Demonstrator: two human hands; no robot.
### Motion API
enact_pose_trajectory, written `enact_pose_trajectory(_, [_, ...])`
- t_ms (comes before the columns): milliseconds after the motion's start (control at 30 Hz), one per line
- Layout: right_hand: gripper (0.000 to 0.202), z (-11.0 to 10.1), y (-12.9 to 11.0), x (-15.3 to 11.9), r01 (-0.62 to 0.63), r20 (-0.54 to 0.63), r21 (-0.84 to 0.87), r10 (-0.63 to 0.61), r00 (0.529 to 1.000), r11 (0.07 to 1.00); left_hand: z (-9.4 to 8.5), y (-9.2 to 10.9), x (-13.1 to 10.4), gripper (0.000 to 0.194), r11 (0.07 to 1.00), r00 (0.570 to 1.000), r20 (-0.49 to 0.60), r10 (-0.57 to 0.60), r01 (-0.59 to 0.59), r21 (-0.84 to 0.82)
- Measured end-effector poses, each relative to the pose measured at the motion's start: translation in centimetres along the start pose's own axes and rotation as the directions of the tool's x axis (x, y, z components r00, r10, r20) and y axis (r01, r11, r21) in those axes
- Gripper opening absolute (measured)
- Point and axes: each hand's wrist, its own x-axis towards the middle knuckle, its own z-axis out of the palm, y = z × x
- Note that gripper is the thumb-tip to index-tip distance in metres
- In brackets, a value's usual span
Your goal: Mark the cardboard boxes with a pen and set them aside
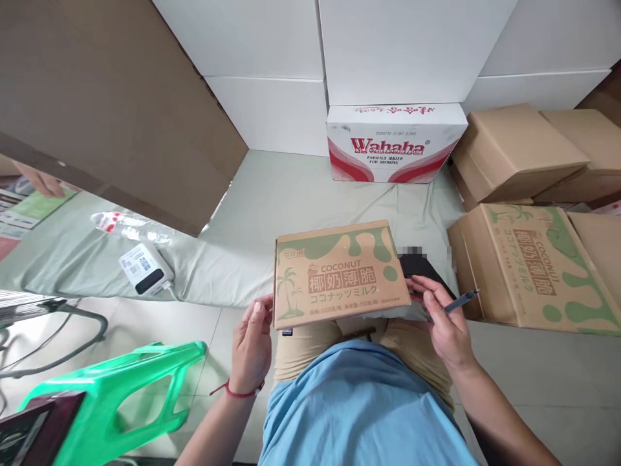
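Observation:
A brown cardboard box (339, 272) with green splashes, a palm tree and "COCONUT" print lies in front of me at the near edge of the cloth-covered table. At its left side, my left hand (252, 343) grips the lower corner, with the fingertips tucked behind it. My right hand (446, 323) has its fingers at the box's right edge, and a dark pen (460, 301) is tucked between thumb and fingers. Behind the right hand lies a flat black object (424, 272), partly covered by the box and hand.
A Wahaha water carton (395, 145) stands against the white wall. Several cardboard boxes (528, 149) are at the right, one coconut-printed (543, 265). A white device (145, 268), plastic bottle (129, 226) and brown panel (121, 110) are left, another person's hand (43, 180) beyond. A green stool (121, 395) stands below.

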Motion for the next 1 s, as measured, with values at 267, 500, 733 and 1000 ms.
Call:
enact_pose_trajectory(267, [0.048,0.2,1.8,-0.5,-0.017,0.04,-0.009,0.018,0.999,1.0,0.8,-0.4,-3.7,0.036,0.99,0.999,0.007,0.048,-0.047,-0.13])
enact_pose_trajectory(500, [0.055,0.3,-1.3,1.5,-0.001,-0.069,0.038,0.004,0.998,0.999,0.6,4.6,-4.3,0.045,0.94,0.934,0.174,0.313,-0.331,0.086])
enact_pose_trajectory(733, [0.055,-0.2,-1.9,3.7,0.071,-0.237,0.184,-0.026,0.971,0.98,4.2,8.2,-6.2,0.062,0.418,0.606,0.551,0.574,-0.795,0.439])
enact_pose_trajectory(1000, [0.043,0.0,-2.5,3.2,0.095,-0.201,0.194,-0.055,0.978,0.976,4.3,7.3,-5.2,0.047,0.618,0.767,0.329,0.55,-0.639,0.457])
